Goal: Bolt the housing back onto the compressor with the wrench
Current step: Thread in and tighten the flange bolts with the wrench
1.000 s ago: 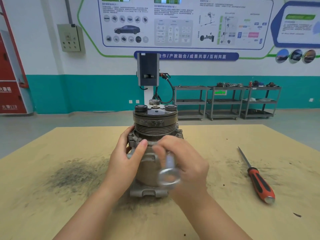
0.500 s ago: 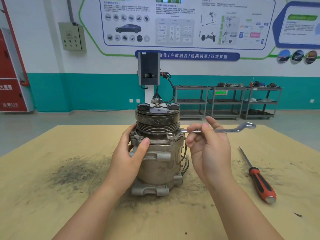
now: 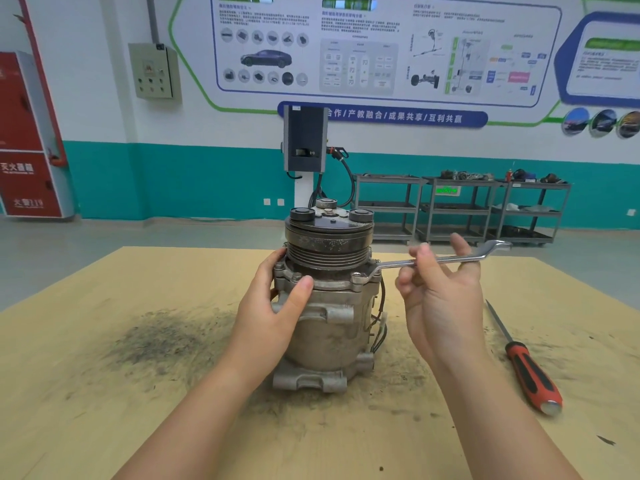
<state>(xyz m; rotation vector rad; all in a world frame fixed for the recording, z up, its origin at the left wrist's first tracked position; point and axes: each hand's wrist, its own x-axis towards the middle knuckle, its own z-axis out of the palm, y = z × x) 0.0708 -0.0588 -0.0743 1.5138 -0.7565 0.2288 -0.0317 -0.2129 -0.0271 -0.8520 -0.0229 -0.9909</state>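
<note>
The right hand (image 3: 440, 296) pinches the offset ring wrench (image 3: 433, 260), seated on a flange bolt (image 3: 358, 278) of the upright compressor (image 3: 329, 306), which the left hand (image 3: 273, 306) grips, so tightening appears under way, not finished.

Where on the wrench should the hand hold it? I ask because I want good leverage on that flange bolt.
Hold the wrench far out on its shank, near the free ring end, coming from the right. Its near end sits on a bolt on the compressor flange and the shank juts right, level. The right hand holds it mid-shank now; the left hand steadies the body.
</note>
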